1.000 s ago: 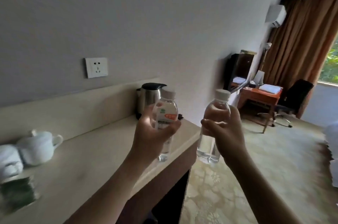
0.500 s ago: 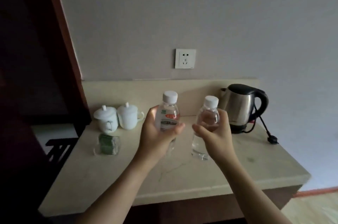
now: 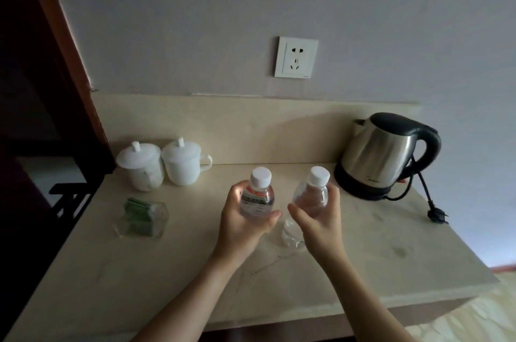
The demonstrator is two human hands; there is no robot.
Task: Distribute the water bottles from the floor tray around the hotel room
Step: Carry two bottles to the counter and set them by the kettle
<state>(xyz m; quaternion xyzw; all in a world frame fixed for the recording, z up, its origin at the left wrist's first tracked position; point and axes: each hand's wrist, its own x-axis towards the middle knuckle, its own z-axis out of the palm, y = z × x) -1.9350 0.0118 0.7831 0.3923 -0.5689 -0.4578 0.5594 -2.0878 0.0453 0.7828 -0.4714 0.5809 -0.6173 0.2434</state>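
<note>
She has turned from the room to the counter (image 3: 363, 263); left hand (image 3: 240, 225) and right hand (image 3: 321, 219) each wrap fingers around a bottle, left bottle (image 3: 258, 196), right bottle (image 3: 311, 196), low at frame centre, ready to set down

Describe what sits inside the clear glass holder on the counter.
The glass holder holds green packets standing upright. Their print is too blurred to read, and their count cannot be told.
</note>
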